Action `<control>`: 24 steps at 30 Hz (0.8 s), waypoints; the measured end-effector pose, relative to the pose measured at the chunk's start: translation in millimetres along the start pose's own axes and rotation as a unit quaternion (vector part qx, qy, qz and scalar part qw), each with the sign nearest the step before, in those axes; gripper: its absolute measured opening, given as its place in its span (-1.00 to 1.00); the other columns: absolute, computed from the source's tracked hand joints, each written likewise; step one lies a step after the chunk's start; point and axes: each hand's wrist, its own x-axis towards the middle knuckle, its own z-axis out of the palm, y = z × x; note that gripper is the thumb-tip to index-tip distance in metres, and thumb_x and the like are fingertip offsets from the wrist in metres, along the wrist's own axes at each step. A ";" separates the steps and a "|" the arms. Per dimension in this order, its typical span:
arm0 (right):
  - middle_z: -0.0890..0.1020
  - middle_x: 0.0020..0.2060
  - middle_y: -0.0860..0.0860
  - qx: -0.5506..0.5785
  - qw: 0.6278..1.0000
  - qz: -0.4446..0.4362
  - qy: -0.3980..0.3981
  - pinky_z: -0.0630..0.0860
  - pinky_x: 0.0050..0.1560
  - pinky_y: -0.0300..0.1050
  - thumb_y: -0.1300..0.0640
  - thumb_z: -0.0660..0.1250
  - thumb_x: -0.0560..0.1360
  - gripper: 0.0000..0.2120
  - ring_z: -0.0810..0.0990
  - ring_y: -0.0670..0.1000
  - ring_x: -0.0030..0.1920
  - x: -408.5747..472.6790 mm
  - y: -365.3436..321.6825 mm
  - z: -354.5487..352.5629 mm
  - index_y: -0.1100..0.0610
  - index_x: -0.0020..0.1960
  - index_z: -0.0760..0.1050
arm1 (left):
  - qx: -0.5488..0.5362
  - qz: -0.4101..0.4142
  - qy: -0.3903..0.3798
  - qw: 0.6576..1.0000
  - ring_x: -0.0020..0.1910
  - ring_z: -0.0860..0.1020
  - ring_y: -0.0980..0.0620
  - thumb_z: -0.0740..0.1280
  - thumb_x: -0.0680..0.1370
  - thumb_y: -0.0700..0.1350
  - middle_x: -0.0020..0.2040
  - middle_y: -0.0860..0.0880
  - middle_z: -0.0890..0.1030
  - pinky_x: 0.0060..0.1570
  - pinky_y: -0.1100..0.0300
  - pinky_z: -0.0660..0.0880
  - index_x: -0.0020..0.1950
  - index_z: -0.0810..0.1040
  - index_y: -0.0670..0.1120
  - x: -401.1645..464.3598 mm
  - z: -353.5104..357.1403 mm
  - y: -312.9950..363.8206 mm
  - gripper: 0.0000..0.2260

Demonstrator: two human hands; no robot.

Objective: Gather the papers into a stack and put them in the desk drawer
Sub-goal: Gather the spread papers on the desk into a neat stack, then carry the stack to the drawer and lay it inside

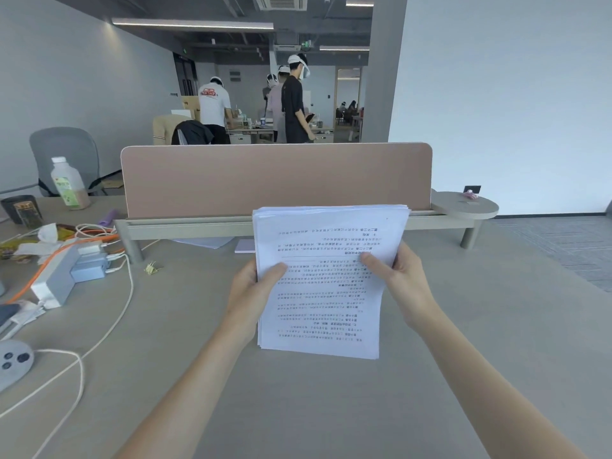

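A stack of white printed papers (326,293) stands upright above the grey desk (298,409), its text upside down to me. My left hand (253,289) grips the stack's left edge, thumb on the front sheet. My right hand (397,279) grips the right edge, thumb also on the front. The stack's lower edge is near or on the desk surface; I cannot tell if it touches. One more white sheet (205,241) lies flat under the raised shelf behind. No drawer is in view.
A pink divider panel (275,180) and a raised shelf (437,218) run across the desk's back. At left lie a power strip (56,276), white and orange cables (109,313), a bottle (68,183) and clutter. A pink notepad (244,245) sits under the shelf. People stand far behind.
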 end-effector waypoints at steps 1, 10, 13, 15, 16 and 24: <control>0.75 0.09 -0.04 -0.005 1.000 0.009 -0.002 0.61 -0.02 -0.13 0.22 0.43 0.55 -0.76 0.74 0.01 0.09 -0.8 6.1 -0.1 0.13 0.22 0.56 | -0.003 0.006 0.000 1.000 -0.20 0.70 0.17 0.36 0.58 -0.19 -0.15 0.11 0.75 -0.28 0.30 0.60 -0.01 0.65 -0.04 0.5 0.4 1.0 -0.91; 0.69 0.20 -0.07 -0.056 0.998 -0.017 0.015 0.59 0.21 0.05 0.22 0.34 0.60 -0.66 0.67 -0.03 0.20 2.2 11.9 14.3 0.07 0.36 0.46 | 0.081 0.029 -0.035 0.996 0.06 0.63 0.28 0.23 0.63 -0.24 0.05 0.27 0.66 -0.08 0.33 0.50 0.14 0.48 0.18 6.5 -5.6 -12.1 -0.71; 0.67 0.18 -0.10 -0.086 0.995 -0.045 0.033 0.57 0.20 0.04 0.19 0.33 0.60 -0.66 0.65 -0.03 0.18 0.5 5.2 21.3 0.05 0.36 0.44 | 0.142 0.085 -0.005 0.986 0.14 0.52 0.27 0.18 0.65 -0.24 0.10 0.30 0.52 0.05 0.28 0.45 0.25 0.40 0.06 4.9 -0.6 -11.3 -0.75; 0.64 0.08 -0.16 -0.113 0.989 -0.076 0.056 0.53 0.08 -0.07 0.19 0.31 0.61 -0.70 0.62 -0.05 0.11 -1.6 -3.1 27.1 0.08 0.33 0.43 | 0.172 0.130 0.020 0.976 0.08 0.48 0.39 0.15 0.67 -0.23 0.08 0.34 0.47 0.07 0.29 0.44 0.27 0.36 0.02 1.6 5.3 -6.2 -0.77; 0.62 0.03 -0.18 -0.124 0.986 -0.091 0.069 0.49 0.03 -0.13 0.20 0.31 0.61 -0.72 0.60 -0.07 0.07 -2.9 -7.0 29.6 0.08 0.31 0.43 | 0.179 0.147 0.030 0.972 0.04 0.47 0.46 0.14 0.67 -0.23 0.05 0.34 0.47 0.03 0.33 0.43 0.24 0.35 0.02 -0.4 8.3 -3.3 -0.79; 0.58 -0.02 -0.28 -0.111 0.990 -0.031 0.080 0.50 -0.08 -0.14 0.18 0.34 0.58 -0.71 0.58 -0.23 0.01 -14.3 20.1 30.0 -0.10 0.19 0.36 | 0.118 0.089 0.044 0.988 0.03 0.55 0.44 0.24 0.63 -0.20 0.02 0.43 0.60 0.01 0.25 0.48 0.15 0.43 0.17 -12.1 8.6 -32.9 -0.74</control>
